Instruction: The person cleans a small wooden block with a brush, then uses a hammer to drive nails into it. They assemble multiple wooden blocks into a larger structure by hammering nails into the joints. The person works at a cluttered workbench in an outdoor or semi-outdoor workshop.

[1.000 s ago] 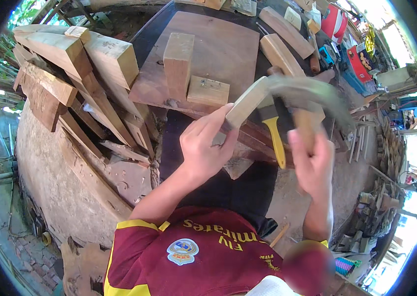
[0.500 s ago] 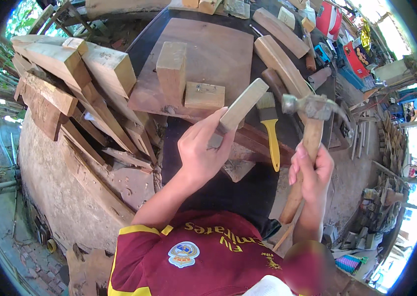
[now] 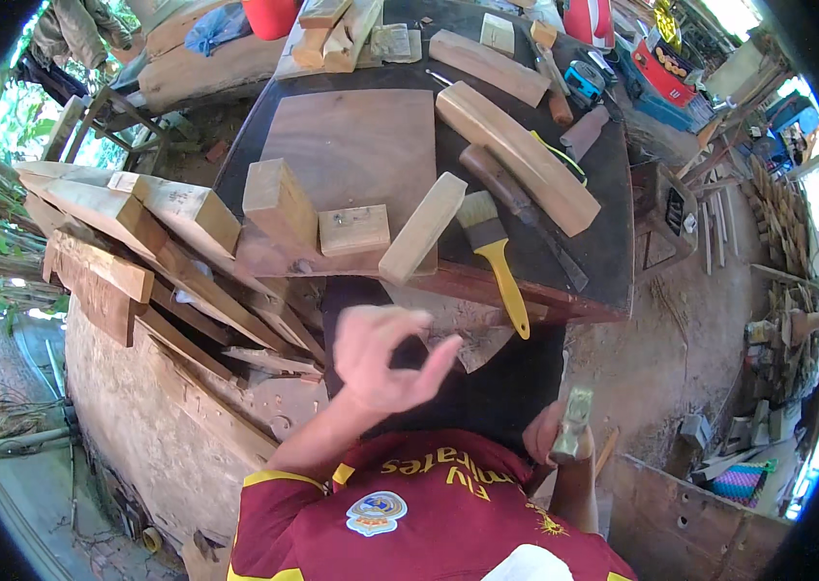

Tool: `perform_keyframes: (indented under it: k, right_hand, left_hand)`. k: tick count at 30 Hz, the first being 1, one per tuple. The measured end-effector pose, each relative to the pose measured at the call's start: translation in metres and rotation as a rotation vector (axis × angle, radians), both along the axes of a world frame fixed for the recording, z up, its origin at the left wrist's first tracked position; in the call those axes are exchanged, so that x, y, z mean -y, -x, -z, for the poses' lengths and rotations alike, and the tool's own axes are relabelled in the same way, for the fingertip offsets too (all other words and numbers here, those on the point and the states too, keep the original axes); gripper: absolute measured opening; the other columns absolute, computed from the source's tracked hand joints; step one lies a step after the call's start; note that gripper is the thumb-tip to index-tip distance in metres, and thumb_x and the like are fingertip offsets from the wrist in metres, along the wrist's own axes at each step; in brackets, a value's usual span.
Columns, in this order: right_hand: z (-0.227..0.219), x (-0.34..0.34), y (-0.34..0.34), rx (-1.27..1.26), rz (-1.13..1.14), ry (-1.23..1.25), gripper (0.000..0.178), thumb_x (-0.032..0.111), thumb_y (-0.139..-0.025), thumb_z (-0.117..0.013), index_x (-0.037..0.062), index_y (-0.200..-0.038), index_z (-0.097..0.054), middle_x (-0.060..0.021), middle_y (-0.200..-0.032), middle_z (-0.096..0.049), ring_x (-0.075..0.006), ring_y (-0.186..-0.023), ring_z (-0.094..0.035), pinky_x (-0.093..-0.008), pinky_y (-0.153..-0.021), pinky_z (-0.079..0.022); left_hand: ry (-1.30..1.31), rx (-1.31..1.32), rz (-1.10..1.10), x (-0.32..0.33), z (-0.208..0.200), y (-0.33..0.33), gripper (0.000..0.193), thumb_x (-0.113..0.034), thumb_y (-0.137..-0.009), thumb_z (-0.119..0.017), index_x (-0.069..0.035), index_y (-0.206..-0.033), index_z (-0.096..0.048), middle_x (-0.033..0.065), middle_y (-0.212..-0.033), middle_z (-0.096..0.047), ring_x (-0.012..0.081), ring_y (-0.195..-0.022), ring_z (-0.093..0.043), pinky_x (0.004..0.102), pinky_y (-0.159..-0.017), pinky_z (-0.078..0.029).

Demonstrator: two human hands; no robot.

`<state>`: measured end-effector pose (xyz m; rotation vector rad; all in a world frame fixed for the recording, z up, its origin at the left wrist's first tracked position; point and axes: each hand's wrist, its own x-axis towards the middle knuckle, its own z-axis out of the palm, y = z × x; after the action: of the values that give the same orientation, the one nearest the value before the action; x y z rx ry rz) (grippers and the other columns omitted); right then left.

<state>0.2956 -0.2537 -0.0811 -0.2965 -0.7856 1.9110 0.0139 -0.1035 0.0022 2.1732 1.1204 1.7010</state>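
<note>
My left hand [image 3: 385, 358] is in front of the table's near edge, thumb and fingers apart, nothing in it. Just beyond it a pale wooden block [image 3: 424, 228] rests at the near right corner of a flat brown board [image 3: 361, 126]. On that board stand a taller wood block [image 3: 279, 203] and a short block [image 3: 354, 230] with small metal bits on top. My right hand [image 3: 543, 433] is low by my body, closed round a hammer [image 3: 574, 423]; its head points up and the handle is mostly hidden. A yellow-handled paintbrush [image 3: 501, 271] overhangs the table edge.
Right of the board lie a chisel [image 3: 516, 198] with a wooden handle and a thick shaped timber [image 3: 521, 160]. Long timbers [image 3: 177, 232] lean at the table's left. A blue tape measure [image 3: 584, 82] and red toolbox [image 3: 666, 73] are at the far right.
My left hand has let go of the pale block, now lying on the board, and drawn back toward me. The right hand has lowered the hammer toward my body. The view has shifted.
</note>
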Motion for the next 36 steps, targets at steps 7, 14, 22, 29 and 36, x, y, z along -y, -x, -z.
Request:
perform_keyframes:
  k: [7, 14, 22, 29, 36]
  right_hand:
    - [-0.016, 0.014, 0.01, -0.035, 0.041, 0.035, 0.045, 0.008, -0.061, -0.081, -0.0025, -0.097, -0.057, -0.0167, -0.075, -0.06, -0.0273, -0.063, -0.056, -0.0391, -0.056, -0.043]
    - [-0.015, 0.023, 0.014, 0.153, 0.011, 0.183, 0.03, 0.014, -0.067, -0.08, -0.0025, -0.083, -0.06, -0.011, -0.06, -0.057, -0.0214, -0.05, -0.053, -0.032, -0.046, -0.04]
    - [0.024, 0.025, 0.011, 0.236, -0.029, 0.386, 0.054, -0.005, -0.054, -0.076, 0.0015, -0.103, -0.055, -0.0117, -0.073, -0.062, -0.0183, -0.051, -0.056, -0.0296, -0.041, -0.038]
    - [-0.006, 0.003, 0.019, 0.505, 0.094, 0.296, 0.035, -0.007, -0.067, -0.072, 0.003, -0.096, -0.055, -0.0101, -0.069, -0.059, -0.017, -0.05, -0.054, -0.0291, -0.043, -0.04]
    - [-0.086, -0.069, 0.019, 0.693, 0.199, 0.117, 0.02, 0.009, -0.078, -0.073, 0.0021, -0.086, -0.057, -0.0033, -0.066, -0.055, -0.0135, -0.056, -0.054, -0.0263, -0.05, -0.043]
  left_hand:
    - [1.324, 0.473, 0.747, 0.034, 0.043, -0.07, 0.029, -0.028, -0.096, -0.063, -0.004, -0.111, -0.063, 0.0067, -0.094, -0.069, 0.0103, -0.07, -0.06, 0.0238, -0.06, -0.05]
    - [1.526, 0.898, 0.938, 0.016, 0.039, -0.083, 0.036, -0.033, -0.099, -0.058, -0.003, -0.117, -0.061, 0.0044, -0.098, -0.07, 0.0073, -0.073, -0.061, 0.0217, -0.061, -0.052]
    - [1.626, 1.115, 0.66, -0.024, 0.036, -0.078, 0.033, -0.038, -0.096, -0.062, -0.005, -0.094, -0.068, 0.0019, -0.073, -0.068, 0.0106, -0.056, -0.062, 0.024, -0.052, -0.051]
    - [1.094, 0.676, 0.45, -0.006, 0.053, -0.046, 0.026, -0.026, -0.092, -0.069, -0.004, -0.08, -0.066, 0.0007, -0.066, -0.063, 0.0078, -0.053, -0.055, 0.0221, -0.049, -0.043]
    - [0.216, 0.251, -0.118, 0.003, 0.021, 0.0, 0.029, -0.004, -0.076, -0.079, -0.001, -0.097, -0.059, 0.0019, -0.07, -0.052, 0.0095, -0.058, -0.044, 0.0239, -0.051, -0.035]
